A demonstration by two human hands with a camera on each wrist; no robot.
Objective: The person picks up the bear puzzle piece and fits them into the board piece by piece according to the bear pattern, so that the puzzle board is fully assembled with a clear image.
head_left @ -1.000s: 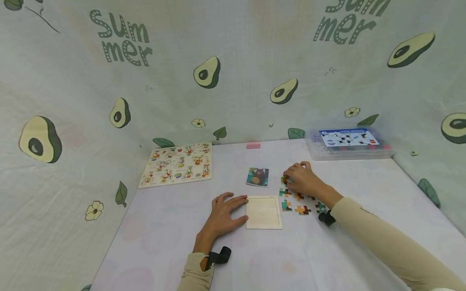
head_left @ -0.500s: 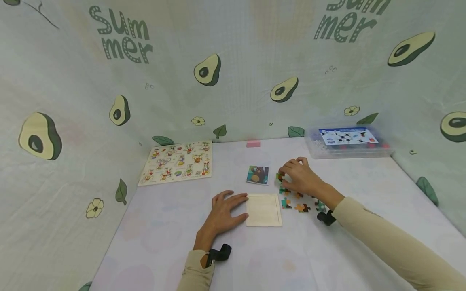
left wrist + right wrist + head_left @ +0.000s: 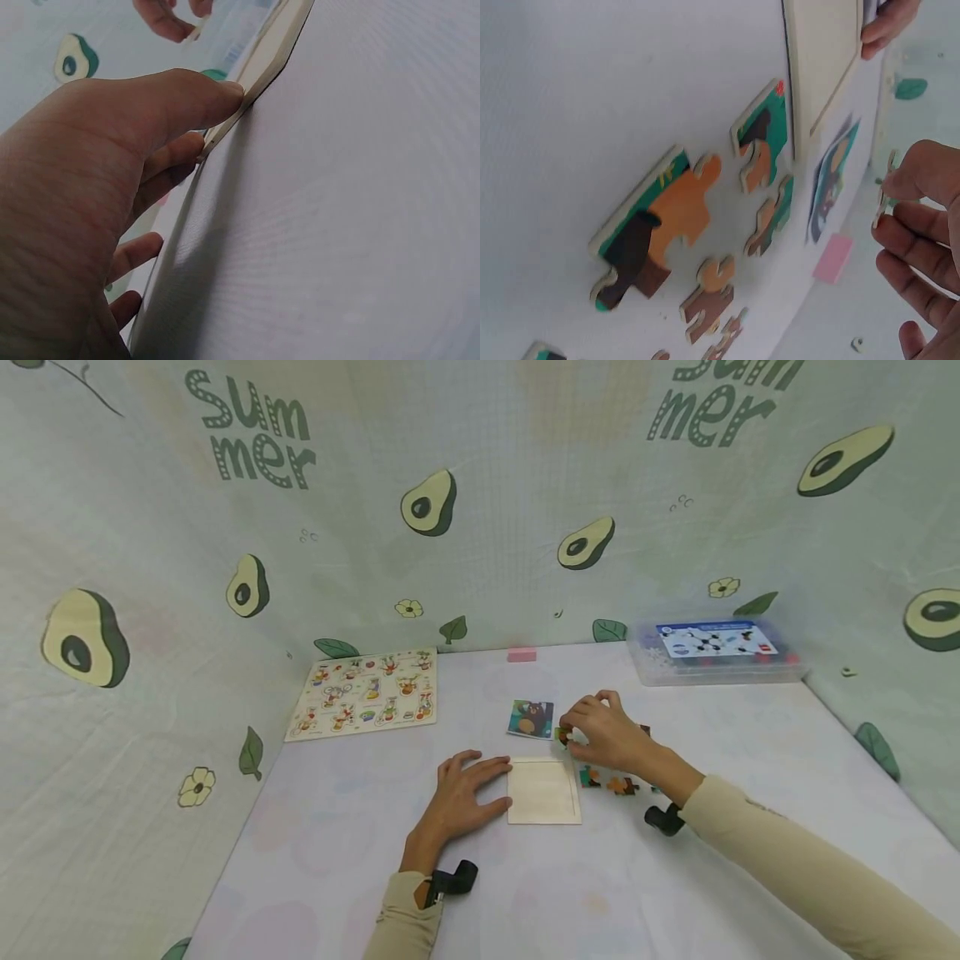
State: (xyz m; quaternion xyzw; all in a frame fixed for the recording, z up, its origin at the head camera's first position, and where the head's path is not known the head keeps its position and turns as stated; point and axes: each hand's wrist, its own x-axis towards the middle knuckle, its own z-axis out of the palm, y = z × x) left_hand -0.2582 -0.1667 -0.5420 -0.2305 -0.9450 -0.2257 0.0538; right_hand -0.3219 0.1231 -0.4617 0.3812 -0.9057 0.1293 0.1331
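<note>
Clock positions are read from the centre of the wooden tray, twelve being away from me. The work surface is a table under a white cloth with faint pink circles. Behind and beside it hangs a pale backdrop printed with avocados, leaves and the word "summer". A picture board lies at ten o'clock, a clear plastic box at two, a pink block at twelve by the rear edge, and a bear card nearer at twelve. Loose pieces lie at three, beside the tray. My left hand, at nine, is spread wide, thumb and fingertips against the tray's left edge. My right hand, between one and two, pinches a puzzle piece narrowly between thumb and fingers. Compared with one second ago, the right hand and its piece have shifted toward twelve, nearer the card; left hand and tray are unchanged.
</note>
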